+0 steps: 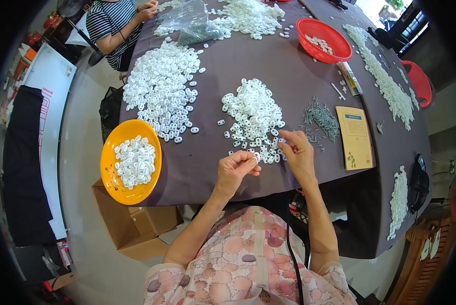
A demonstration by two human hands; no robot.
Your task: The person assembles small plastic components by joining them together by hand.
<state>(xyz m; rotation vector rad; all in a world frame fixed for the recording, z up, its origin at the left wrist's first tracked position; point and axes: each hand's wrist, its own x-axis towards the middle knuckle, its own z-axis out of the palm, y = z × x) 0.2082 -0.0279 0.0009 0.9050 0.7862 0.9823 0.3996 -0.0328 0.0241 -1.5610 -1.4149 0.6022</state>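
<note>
My left hand (234,170) is closed in a pinch at the near edge of a heap of small white plastic pieces (253,109). Between its thumb and forefinger sits one small white plastic piece (257,157). Just to the right, my right hand (298,152) has its thumb and forefinger curled toward each other beside the heap; what lies between them is too small to make out. The heaped pieces are oval, with little openings. Right of the heap lies a scatter of small grey pin-like pieces (322,119).
An orange plate (107,170) of white pieces overhangs the left table edge near a larger white heap (162,86). A yellow booklet (355,137), a red basket (314,26) and a clear bag (187,23) lie around. Another person (114,30) works at far left. Below stands a cardboard box (131,229).
</note>
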